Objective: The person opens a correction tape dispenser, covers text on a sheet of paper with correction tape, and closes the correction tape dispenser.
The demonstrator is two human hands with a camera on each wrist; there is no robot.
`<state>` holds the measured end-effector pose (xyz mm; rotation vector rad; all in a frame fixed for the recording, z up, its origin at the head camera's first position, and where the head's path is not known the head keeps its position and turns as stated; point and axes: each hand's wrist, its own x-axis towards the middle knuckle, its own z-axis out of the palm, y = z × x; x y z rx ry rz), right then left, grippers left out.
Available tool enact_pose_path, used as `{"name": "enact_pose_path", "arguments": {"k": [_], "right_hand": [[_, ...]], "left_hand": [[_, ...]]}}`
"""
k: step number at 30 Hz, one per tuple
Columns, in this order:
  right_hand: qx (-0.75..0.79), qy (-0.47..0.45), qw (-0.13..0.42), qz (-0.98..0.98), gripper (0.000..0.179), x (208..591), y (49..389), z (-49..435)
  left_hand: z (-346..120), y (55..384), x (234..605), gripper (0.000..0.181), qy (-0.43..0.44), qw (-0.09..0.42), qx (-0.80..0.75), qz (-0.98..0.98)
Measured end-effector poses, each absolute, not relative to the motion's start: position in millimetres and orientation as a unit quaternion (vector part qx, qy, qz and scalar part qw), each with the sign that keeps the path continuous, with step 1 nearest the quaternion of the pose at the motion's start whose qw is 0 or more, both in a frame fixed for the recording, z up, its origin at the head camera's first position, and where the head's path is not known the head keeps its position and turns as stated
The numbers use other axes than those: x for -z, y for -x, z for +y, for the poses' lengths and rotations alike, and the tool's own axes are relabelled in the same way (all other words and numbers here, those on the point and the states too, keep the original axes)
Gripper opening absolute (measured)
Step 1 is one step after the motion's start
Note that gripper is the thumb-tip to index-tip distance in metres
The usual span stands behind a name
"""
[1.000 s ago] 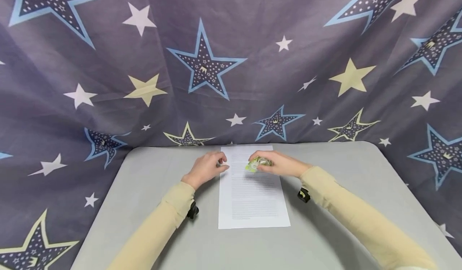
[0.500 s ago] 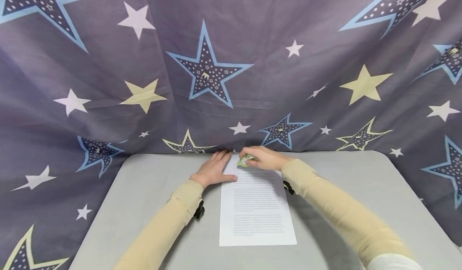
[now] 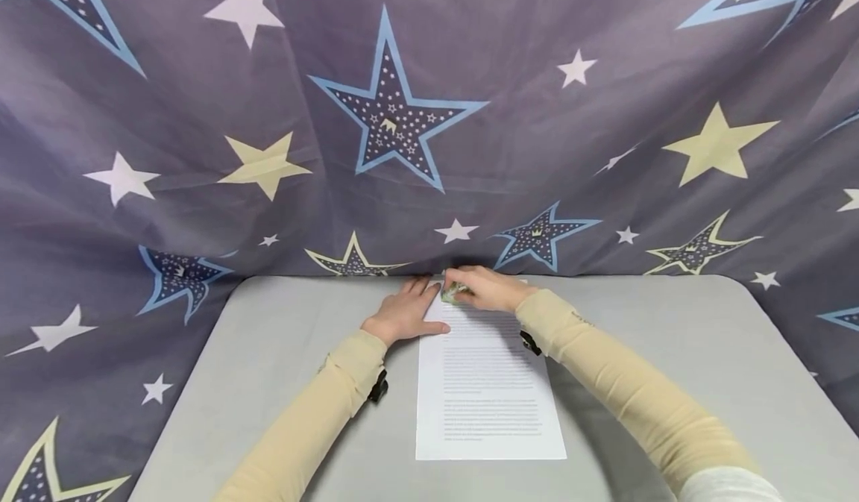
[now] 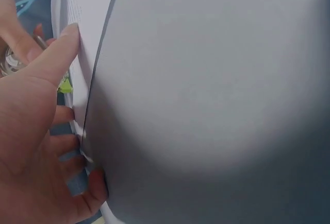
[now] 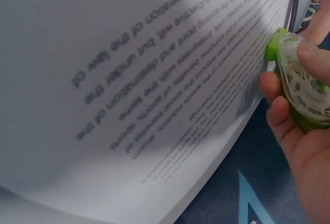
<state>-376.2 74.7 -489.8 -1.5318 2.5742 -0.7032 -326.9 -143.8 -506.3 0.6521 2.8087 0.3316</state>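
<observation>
A printed sheet of paper (image 3: 490, 420) lies lengthwise on the table. My right hand (image 3: 488, 290) holds a green and clear correction tape dispenser (image 5: 304, 85) near the sheet's top left corner. In the right wrist view its green tip is right at the page, by the lines of text, with thumb and fingers round the clear case. My left hand (image 3: 406, 315) rests at the upper left edge of the sheet, fingers spread and the thumb reaching onto the page. In the left wrist view the dispenser shows partly behind the left thumb (image 4: 59, 54).
The grey table (image 3: 322, 427) extends on both sides of the sheet. A dark curtain with stars (image 3: 403, 114) hangs right behind the table's far edge. Each sleeved wrist carries a small black camera (image 3: 530, 342).
My right hand has moved left and away from me with the correction tape, up to the sheet's top left. The left hand has straightened its fingers and come down on the sheet's edge.
</observation>
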Motion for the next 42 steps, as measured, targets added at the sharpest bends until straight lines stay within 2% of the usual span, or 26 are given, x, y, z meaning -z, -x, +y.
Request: {"name": "enact_pose_path", "arguments": {"k": [6, 13, 20, 27, 33, 42], "right_hand": [[0.217, 0.490, 0.037, 0.843, 0.018, 486.2, 379.7, 73.3], [0.212, 0.491, 0.044, 0.844, 0.019, 489.2, 380.9, 69.7], [0.206, 0.504, 0.031, 0.838, 0.016, 491.8, 381.5, 67.6], [0.205, 0.500, 0.025, 0.841, 0.014, 489.8, 379.2, 63.5], [0.209, 0.496, 0.035, 0.842, 0.015, 490.9, 378.3, 63.5], [0.208, 0.500, 0.022, 0.841, 0.016, 493.2, 382.4, 66.5]], "left_hand": [[-142.4, 331.5, 505.6, 0.092, -0.225, 0.124, -0.111, 0.960], [-142.9, 333.3, 513.0, 0.109, -0.219, 0.146, -0.104, 0.959], [-142.6, 326.8, 507.1, 0.107, -0.227, 0.134, -0.101, 0.959], [-143.9, 325.7, 508.8, 0.106, -0.225, 0.157, -0.082, 0.958], [-144.9, 324.7, 509.8, 0.106, -0.225, 0.157, -0.079, 0.958], [-143.6, 325.8, 510.0, 0.107, -0.221, 0.153, -0.091, 0.959]]}}
